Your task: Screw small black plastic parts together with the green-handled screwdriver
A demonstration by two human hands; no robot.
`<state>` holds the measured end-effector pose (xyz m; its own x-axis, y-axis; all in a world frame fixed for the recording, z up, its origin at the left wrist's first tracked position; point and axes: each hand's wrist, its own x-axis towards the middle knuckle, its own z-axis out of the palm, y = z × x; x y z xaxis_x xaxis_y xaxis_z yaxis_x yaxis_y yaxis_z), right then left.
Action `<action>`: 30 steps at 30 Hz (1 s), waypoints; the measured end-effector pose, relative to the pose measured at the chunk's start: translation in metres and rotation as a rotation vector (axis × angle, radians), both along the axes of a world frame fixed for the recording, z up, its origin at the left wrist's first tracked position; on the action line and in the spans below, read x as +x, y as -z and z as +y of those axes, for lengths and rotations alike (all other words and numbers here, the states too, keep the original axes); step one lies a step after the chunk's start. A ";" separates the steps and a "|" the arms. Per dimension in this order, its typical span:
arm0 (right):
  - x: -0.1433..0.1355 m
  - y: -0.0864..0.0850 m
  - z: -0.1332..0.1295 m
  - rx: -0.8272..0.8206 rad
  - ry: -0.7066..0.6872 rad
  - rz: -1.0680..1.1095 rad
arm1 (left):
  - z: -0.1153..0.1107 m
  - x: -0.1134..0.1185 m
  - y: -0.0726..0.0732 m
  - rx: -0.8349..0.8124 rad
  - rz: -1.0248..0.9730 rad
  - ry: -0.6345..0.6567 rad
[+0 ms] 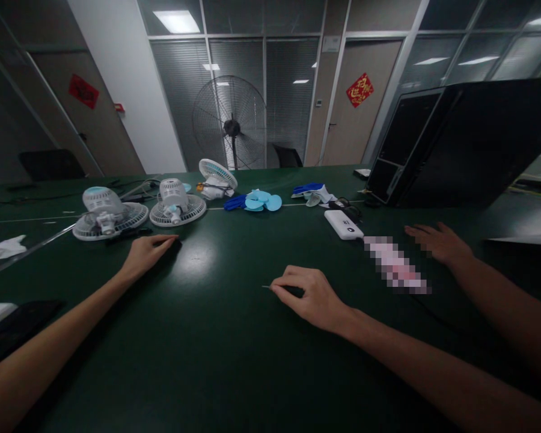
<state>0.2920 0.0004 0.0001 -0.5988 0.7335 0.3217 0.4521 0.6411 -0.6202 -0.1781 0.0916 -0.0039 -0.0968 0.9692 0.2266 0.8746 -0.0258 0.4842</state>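
Note:
My right hand (313, 296) rests over the middle of the green table, its fingers closed around a small screwdriver. The screwdriver's thin metal shaft (265, 287) sticks out to the left past my fingertips, and most of its dark handle is hidden in the hand. To the left, my left hand (146, 258) lies on the table with its fingers pressed together. Something small and dark shows at those fingertips, too unclear to name. Just beyond that hand are two white fan heads (178, 207) (106, 216), lying grille down.
Another person's hand (442, 243) lies at right, near a white power bank (342, 224) and a blurred-out phone-like patch (394, 264). Light-blue fan blades (262, 201), blue-and-white gloves (314, 193) and a third fan head (217, 174) lie farther back. A large black case (469, 144) stands right.

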 end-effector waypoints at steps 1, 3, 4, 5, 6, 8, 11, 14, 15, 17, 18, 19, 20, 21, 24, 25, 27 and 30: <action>0.000 0.000 0.000 0.003 0.000 -0.004 | 0.001 -0.003 0.000 -0.018 -0.017 -0.004; 0.000 0.000 0.000 0.010 0.000 -0.004 | 0.004 -0.011 0.000 -0.035 -0.059 -0.005; 0.000 0.000 0.000 0.011 -0.001 -0.001 | 0.005 -0.013 0.000 -0.036 -0.084 -0.002; 0.000 -0.001 0.001 0.012 0.000 0.002 | 0.006 -0.013 0.000 -0.035 -0.111 0.003; 0.000 0.000 0.001 0.010 0.000 0.000 | 0.007 -0.011 0.000 -0.037 -0.142 0.012; 0.000 0.000 0.001 0.010 0.002 -0.006 | 0.004 0.004 -0.001 -0.056 -0.213 0.055; 0.000 0.001 0.001 0.013 0.005 -0.018 | -0.011 0.055 -0.005 -0.136 -0.313 0.229; -0.002 0.001 0.001 0.044 0.018 -0.054 | -0.044 0.120 -0.011 -0.248 -0.375 0.502; -0.002 0.001 0.000 0.062 0.022 -0.073 | -0.057 0.139 -0.013 -0.261 -0.392 0.563; -0.003 0.002 0.000 0.089 0.022 -0.107 | -0.081 0.167 -0.017 -0.313 -0.389 0.671; -0.003 0.002 0.000 0.099 0.017 -0.118 | -0.091 0.177 -0.018 -0.328 -0.376 0.706; -0.003 0.003 0.000 0.107 0.009 -0.126 | -0.100 0.183 -0.018 -0.332 -0.361 0.726; -0.003 0.003 0.000 0.116 0.003 -0.130 | -0.106 0.186 -0.018 -0.329 -0.345 0.738; -0.003 0.003 0.000 0.124 -0.002 -0.130 | -0.109 0.188 -0.018 -0.322 -0.334 0.742; -0.003 0.003 -0.001 0.136 -0.009 -0.124 | -0.111 0.188 -0.017 -0.305 -0.337 0.744; -0.003 0.002 -0.001 0.132 -0.015 -0.123 | -0.110 0.188 -0.016 -0.304 -0.343 0.742; -0.003 0.001 -0.002 0.125 -0.023 -0.124 | -0.109 0.188 -0.016 -0.301 -0.345 0.737; -0.003 -0.001 -0.003 0.129 -0.019 -0.129 | -0.108 0.189 -0.016 -0.289 -0.342 0.747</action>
<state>0.2890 -0.0022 0.0012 -0.6548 0.6789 0.3322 0.5093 0.7211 -0.4697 0.0108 -0.0168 0.0118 0.5699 0.8209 0.0363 0.4827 -0.3702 0.7937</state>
